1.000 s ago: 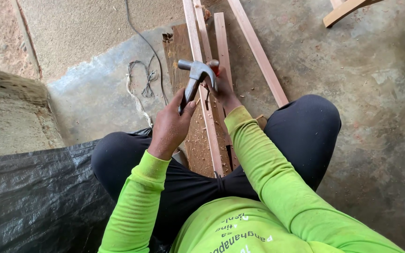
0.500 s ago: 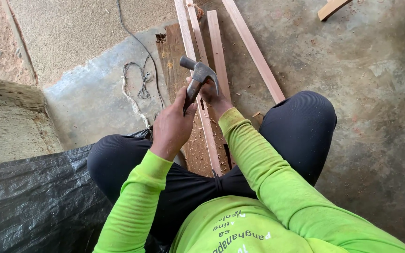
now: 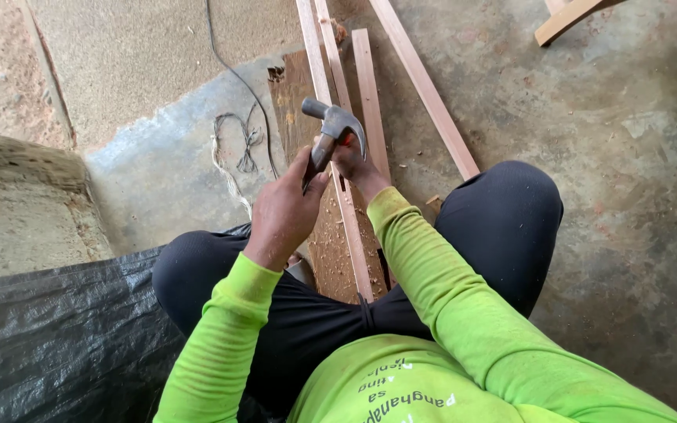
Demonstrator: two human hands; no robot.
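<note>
My left hand (image 3: 282,213) grips one grey steel claw hammer (image 3: 331,133), my right hand (image 3: 352,160) pinches near three pale wooden strips (image 3: 370,94) on one brown board (image 3: 295,102).

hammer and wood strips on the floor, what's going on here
A person sits on the concrete floor with a dark board and several thin wood strips lying between their knees. The left hand grips a claw hammer by the handle, head raised above the strips. The right hand rests on a strip just under the hammer head; what its fingers pinch is hidden.
</note>
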